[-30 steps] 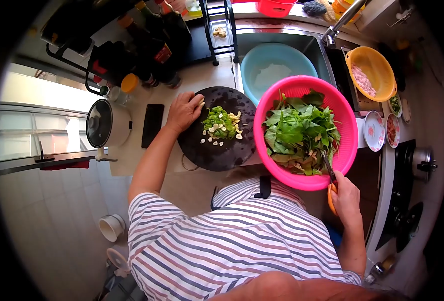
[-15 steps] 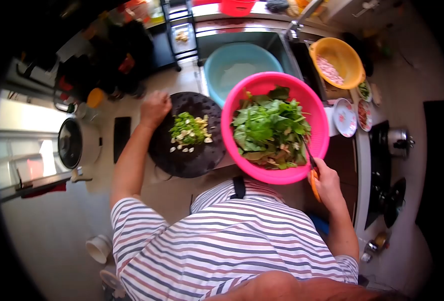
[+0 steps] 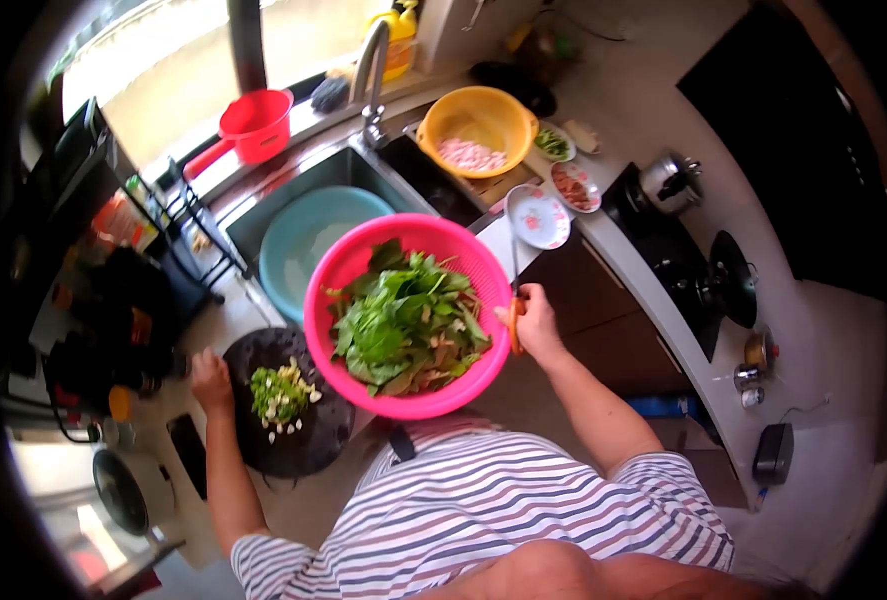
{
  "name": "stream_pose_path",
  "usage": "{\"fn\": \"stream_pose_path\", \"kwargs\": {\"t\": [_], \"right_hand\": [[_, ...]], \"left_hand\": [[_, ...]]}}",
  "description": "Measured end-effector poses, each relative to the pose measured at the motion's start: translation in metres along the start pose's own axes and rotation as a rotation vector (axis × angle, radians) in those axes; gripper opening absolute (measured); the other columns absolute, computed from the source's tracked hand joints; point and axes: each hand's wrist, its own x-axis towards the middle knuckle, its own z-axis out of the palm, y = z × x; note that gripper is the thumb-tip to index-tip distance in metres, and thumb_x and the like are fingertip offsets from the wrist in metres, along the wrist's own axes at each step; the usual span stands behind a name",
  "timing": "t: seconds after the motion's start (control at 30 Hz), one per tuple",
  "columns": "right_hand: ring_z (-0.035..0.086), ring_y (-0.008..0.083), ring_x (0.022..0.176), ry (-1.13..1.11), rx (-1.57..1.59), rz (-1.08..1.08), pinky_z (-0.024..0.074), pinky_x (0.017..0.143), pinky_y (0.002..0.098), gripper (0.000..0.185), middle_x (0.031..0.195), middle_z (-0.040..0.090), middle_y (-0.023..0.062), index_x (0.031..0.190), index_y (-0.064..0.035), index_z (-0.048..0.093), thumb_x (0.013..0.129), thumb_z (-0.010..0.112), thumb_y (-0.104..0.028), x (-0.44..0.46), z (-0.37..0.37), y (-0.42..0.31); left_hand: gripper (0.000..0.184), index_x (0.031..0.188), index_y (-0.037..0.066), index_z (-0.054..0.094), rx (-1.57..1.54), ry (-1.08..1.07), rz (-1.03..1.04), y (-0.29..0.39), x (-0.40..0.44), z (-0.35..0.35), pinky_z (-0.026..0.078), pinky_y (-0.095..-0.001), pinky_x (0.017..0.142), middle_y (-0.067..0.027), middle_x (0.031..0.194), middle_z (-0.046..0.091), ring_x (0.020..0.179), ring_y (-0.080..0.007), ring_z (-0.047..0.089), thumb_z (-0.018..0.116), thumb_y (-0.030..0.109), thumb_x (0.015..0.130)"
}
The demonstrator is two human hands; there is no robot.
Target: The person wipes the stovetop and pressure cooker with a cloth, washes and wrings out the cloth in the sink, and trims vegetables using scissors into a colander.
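Note:
My right hand (image 3: 535, 325) is closed around the orange handle of a knife (image 3: 515, 275), whose narrow-looking blade points up, away from me. Beside it, the pink basin (image 3: 403, 402) has leafy greens (image 3: 403, 320) heaped inside; its underside is hidden. My left hand (image 3: 211, 382), fingers curled, rests by the left edge of the round dark cutting board (image 3: 313, 440). Whatever its fingers may hold is hidden. Chopped green pieces and white garlic (image 3: 281, 392) lie in a pile on the board.
Behind the pink basin, a blue-green basin (image 3: 288, 250) stands in the sink (image 3: 253, 235) under the faucet (image 3: 371, 100). A yellow basket (image 3: 478, 105) with pink pieces and several small plates, one floral (image 3: 538, 215), stand right of it. A phone (image 3: 187, 455) lies left.
My view has swung right and up, showing more of the window and stove. My right hand, with the knife, has come up beside the basin's rim. My left hand stays by the board.

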Motion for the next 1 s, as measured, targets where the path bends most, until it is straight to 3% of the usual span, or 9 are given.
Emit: {"fn": "stream_pose_path", "kwargs": {"t": [0.1, 0.2, 0.23, 0.33, 0.4, 0.5, 0.6, 0.87, 1.0], "right_hand": [[0.059, 0.0174, 0.072, -0.295, 0.555, 0.362, 0.0503, 0.061, 0.0313, 0.043, 0.085, 0.060, 0.0116, 0.099, 0.0062, 0.051, 0.069, 0.072, -0.016, 0.020, 0.001, 0.003], [0.058, 0.0149, 0.067, -0.551, 0.822, 0.392, 0.0499, 0.058, 0.0288, 0.032, 0.082, 0.059, 0.0107, 0.094, 0.0051, 0.053, 0.069, 0.068, -0.009, 0.020, -0.010, -0.002], [0.057, 0.0150, 0.064, -0.367, 0.741, 0.327, 0.0493, 0.056, 0.0287, 0.025, 0.079, 0.059, 0.0099, 0.090, 0.0051, 0.053, 0.069, 0.063, -0.004, 0.018, 0.004, 0.006], [0.057, 0.0150, 0.064, -0.260, 0.432, 0.224, 0.0490, 0.055, 0.0290, 0.025, 0.078, 0.058, 0.0099, 0.089, 0.0048, 0.052, 0.068, 0.064, -0.003, 0.016, 0.002, -0.001], [0.055, 0.0147, 0.063, -0.278, 0.402, 0.201, 0.0484, 0.054, 0.0289, 0.026, 0.078, 0.058, 0.0095, 0.088, 0.0045, 0.051, 0.068, 0.065, -0.002, 0.018, -0.002, 0.000], [0.054, 0.0138, 0.057, -0.289, 0.612, 0.241, 0.0457, 0.050, 0.0262, 0.021, 0.072, 0.055, 0.0077, 0.084, 0.0032, 0.050, 0.068, 0.061, 0.000, 0.024, -0.023, -0.028], [0.054, 0.0141, 0.054, -0.318, 0.721, 0.305, 0.0434, 0.048, 0.0244, 0.014, 0.066, 0.055, 0.0071, 0.078, 0.0016, 0.052, 0.066, 0.059, 0.000, 0.058, -0.059, -0.038], [0.058, 0.0215, 0.063, -0.008, 0.864, 0.138, 0.0500, 0.061, 0.0327, 0.016, 0.069, 0.057, 0.0089, 0.081, 0.0023, 0.056, 0.066, 0.060, -0.001, 0.274, -0.170, 0.001], [0.056, 0.0236, 0.054, 0.156, 0.919, 0.044, 0.0455, 0.045, 0.0351, 0.015, 0.066, 0.057, 0.0103, 0.075, 0.0037, 0.057, 0.062, 0.063, 0.003, 0.437, -0.193, 0.038]], "left_hand": [[0.009, 0.082, 0.008, 0.048, -0.030, 0.014, 0.006, -0.001, 0.003, -0.004, 0.044, -0.0412, 0.057, -0.0122, 0.078, 0.047, 0.068, -0.0336, 0.052, 0.056, 0.009, 0.078], [0.008, 0.081, 0.008, 0.047, -0.055, -0.010, -0.107, -0.002, 0.003, -0.002, 0.042, -0.0410, 0.057, -0.0124, 0.077, 0.046, 0.068, -0.0342, 0.051, 0.055, 0.008, 0.078], [0.008, 0.082, 0.007, 0.047, -0.110, -0.017, -0.153, -0.003, 0.003, -0.002, 0.041, -0.0404, 0.057, -0.0127, 0.077, 0.047, 0.068, -0.0345, 0.050, 0.054, 0.008, 0.078], [0.008, 0.085, 0.006, 0.048, -0.294, 0.054, -0.200, 0.005, 0.006, -0.021, 0.040, -0.0386, 0.057, -0.0133, 0.080, 0.047, 0.066, -0.0348, 0.048, 0.053, 0.008, 0.079], [0.008, 0.087, 0.006, 0.050, -0.332, 0.097, -0.222, -0.007, 0.001, -0.021, 0.040, -0.0340, 0.056, -0.0098, 0.075, 0.048, 0.060, -0.0267, 0.049, 0.054, 0.009, 0.081], [0.010, 0.090, 0.006, 0.051, -1.154, 0.021, -0.930, -0.013, 0.009, -0.030, 0.033, -0.0222, 0.044, 0.0001, 0.066, 0.046, 0.052, -0.0071, 0.040, 0.057, 0.009, 0.083], [0.014, 0.093, 0.005, 0.052, -1.754, -0.006, -1.184, -0.001, 0.032, -0.062, 0.030, -0.0203, 0.041, -0.0020, 0.072, 0.050, 0.049, -0.0060, 0.038, 0.058, 0.012, 0.084], [0.012, 0.093, 0.007, 0.049, -2.409, -0.174, -1.171, 0.093, 0.069, -0.079, 0.032, -0.0198, 0.042, -0.0026, 0.078, 0.046, 0.055, -0.0065, 0.041, 0.047, 0.019, 0.092], [0.013, 0.093, 0.008, 0.049, -2.415, -0.196, -1.292, 0.164, 0.083, -0.053, 0.029, -0.0188, 0.038, -0.0035, 0.082, 0.050, 0.053, -0.0065, 0.040, 0.045, 0.021, 0.093]]}}
